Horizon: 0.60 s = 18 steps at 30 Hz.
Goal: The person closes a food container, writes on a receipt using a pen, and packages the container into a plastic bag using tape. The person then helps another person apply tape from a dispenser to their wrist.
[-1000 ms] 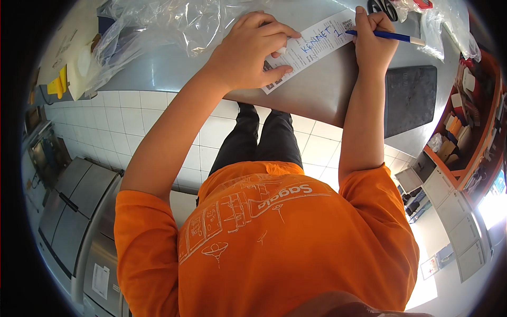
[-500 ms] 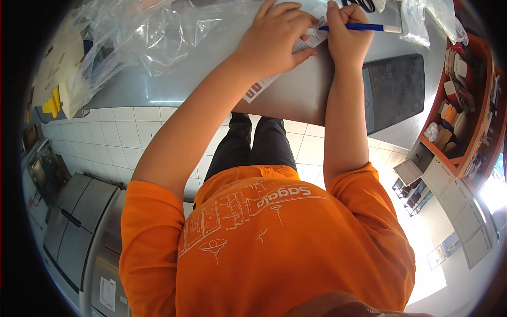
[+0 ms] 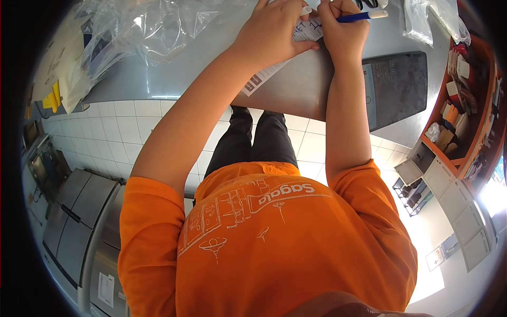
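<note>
My right hand (image 3: 343,39) is closed around a blue pen (image 3: 359,17) with a white end; its tip is hidden by the fingers. Under both hands lies a long white paper slip (image 3: 260,79), with blue handwriting at its upper part and dark printed squares at its lower end. My left hand (image 3: 272,31) rests over the slip, fingers curled and thumb stretched along its lower side. A small white cylindrical piece (image 3: 306,10), perhaps a pen cap, sticks out between the left fingers.
A dark tablet-like device (image 3: 396,87) lies right of my right forearm on the metal table (image 3: 174,79). Clear plastic (image 3: 153,31) spreads at the left, and plastic bags (image 3: 422,24) lie at upper right. Black scissor-like handles (image 3: 367,4) show at the top. Orange shelving (image 3: 459,142) stands at right.
My left fingers have curled in more, and the white piece now shows between them. The pen has shifted left and up with my right hand. Blue handwriting is now visible on the slip.
</note>
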{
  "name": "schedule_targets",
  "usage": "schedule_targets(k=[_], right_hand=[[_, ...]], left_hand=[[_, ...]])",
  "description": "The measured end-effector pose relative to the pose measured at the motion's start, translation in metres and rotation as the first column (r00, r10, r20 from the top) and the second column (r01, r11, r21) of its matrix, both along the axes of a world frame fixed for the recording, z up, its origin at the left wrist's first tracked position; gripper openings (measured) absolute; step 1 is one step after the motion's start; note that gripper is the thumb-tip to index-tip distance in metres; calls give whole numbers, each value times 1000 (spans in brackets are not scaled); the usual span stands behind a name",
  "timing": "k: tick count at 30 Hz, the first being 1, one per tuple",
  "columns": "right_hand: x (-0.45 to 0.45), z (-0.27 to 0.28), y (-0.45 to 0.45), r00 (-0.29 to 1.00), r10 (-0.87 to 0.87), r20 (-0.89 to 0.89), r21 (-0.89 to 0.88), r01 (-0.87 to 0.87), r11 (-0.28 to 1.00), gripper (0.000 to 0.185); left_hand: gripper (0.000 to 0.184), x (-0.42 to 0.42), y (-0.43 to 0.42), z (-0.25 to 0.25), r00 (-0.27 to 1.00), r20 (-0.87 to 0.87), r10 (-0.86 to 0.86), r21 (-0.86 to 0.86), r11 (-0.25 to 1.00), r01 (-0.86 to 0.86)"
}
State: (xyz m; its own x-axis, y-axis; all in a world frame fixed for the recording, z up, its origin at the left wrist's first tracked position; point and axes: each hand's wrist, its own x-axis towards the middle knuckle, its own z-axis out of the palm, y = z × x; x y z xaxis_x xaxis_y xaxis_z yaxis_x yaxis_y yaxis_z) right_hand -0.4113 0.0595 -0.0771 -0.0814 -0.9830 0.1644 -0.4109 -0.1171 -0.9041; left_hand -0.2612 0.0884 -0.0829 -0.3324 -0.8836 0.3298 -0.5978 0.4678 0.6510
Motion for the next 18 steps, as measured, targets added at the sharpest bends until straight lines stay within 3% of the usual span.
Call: schedule_targets(k=[4,7,18], right_hand=[[1,0,-1,994,26,102,2,-26,1000,35],[0,-3,-3,999,48,22,-26,-47,999,35],[1,-5,-2,998,-33,60,-34,35,999,35]], left_hand=[[61,-1,2,-1,999,-15,36,-19,999,-37],[62,0,0,3,1000,12,6,51,999,-6],[60,2,-1,-2,1000,3,-9,-14,1000,9]])
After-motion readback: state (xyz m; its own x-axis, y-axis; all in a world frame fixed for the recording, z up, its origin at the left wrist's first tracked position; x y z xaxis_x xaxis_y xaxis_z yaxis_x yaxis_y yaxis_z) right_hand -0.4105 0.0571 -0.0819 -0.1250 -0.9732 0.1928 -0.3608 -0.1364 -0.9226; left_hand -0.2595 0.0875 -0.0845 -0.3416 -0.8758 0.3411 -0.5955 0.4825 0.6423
